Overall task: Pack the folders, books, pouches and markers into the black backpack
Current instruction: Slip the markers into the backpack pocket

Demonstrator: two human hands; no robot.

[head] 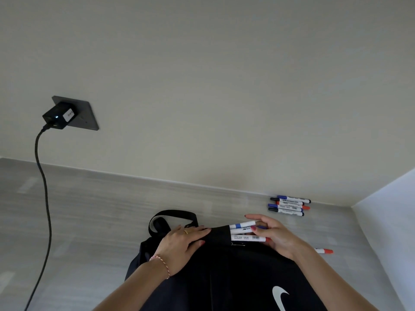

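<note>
The black backpack with a white swoosh logo lies on the grey table, its strap loop at the far end. My left hand presses on the backpack's top edge, fingers gripping the fabric by a pocket opening. My right hand holds three white markers, whose far ends are inside the pocket. Several more markers lie in a row by the wall at the back right. One red-capped marker lies on the table, partly hidden behind my right wrist.
A black charger sits in a dark wall socket at the left, and its cable hangs down across the table. A white side wall closes the table's right edge. The beige back wall runs behind everything.
</note>
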